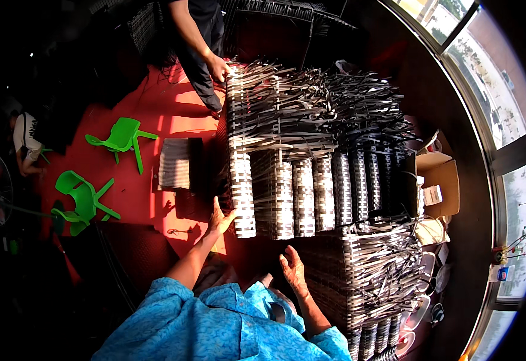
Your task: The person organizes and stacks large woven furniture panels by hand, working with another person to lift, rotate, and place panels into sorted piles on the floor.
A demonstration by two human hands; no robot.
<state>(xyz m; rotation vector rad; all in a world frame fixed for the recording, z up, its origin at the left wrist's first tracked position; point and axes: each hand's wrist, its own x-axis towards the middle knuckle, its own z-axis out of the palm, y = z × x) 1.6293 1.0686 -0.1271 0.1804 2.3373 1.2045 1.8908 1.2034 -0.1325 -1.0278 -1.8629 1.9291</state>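
Note:
Several woven strip panels (242, 195), white-grey to black, stand side by side in front of me. Long loose strip ends (287, 114) bristle from their far part. My left hand (220, 221) is at the near end of the leftmost panel. Its fingers are apart, and the thumb reaches the panel's edge; whether it presses there I cannot tell. My right hand (293, 271) is raised just short of the panels' near ends, fingers spread, holding nothing. Across the stack, another person's hand (218, 66) is at the far left corner of the same leftmost panel.
A second woven stack (365, 277) with loose strips stands to my right. Beyond it are an open cardboard box (443, 180) and windows (485, 78). On the red floor (125, 198) at left are green plastic chairs (122, 137) and a ridged block (174, 163). Another person (27, 141) bends at far left.

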